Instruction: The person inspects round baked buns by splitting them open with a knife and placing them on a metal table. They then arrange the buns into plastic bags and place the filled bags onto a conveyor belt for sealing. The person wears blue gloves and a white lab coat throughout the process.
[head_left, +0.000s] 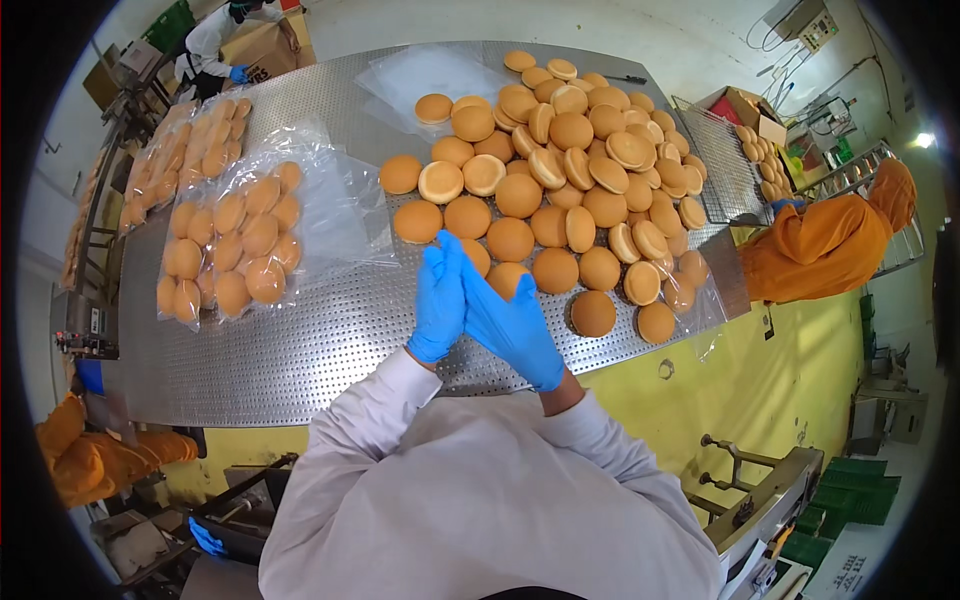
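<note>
My left hand (439, 304), in a blue glove, lies against my right hand (510, 322), gloved alike, at the table's near middle. Their fingers touch at the near edge of a large heap of round golden-brown buns (571, 131). The right thumb stands apart from its fingers, beside a bun (508, 280). Nothing shows between the palms, though their inner sides are hidden. Left of my hands lie clear plastic bags filled with buns (260, 234), next to a stack of flat clear bags (345, 202). More flat bags (427, 79) lie under the heap's far left side.
The perforated metal table (285, 375) reaches the yellow floor. More bagged buns (217, 139) lie far left. A wire rack (724, 161) stands right, near a person in orange (825, 244). Another person (217, 45) handles a cardboard box (262, 52); someone in orange (97, 450) is lower left.
</note>
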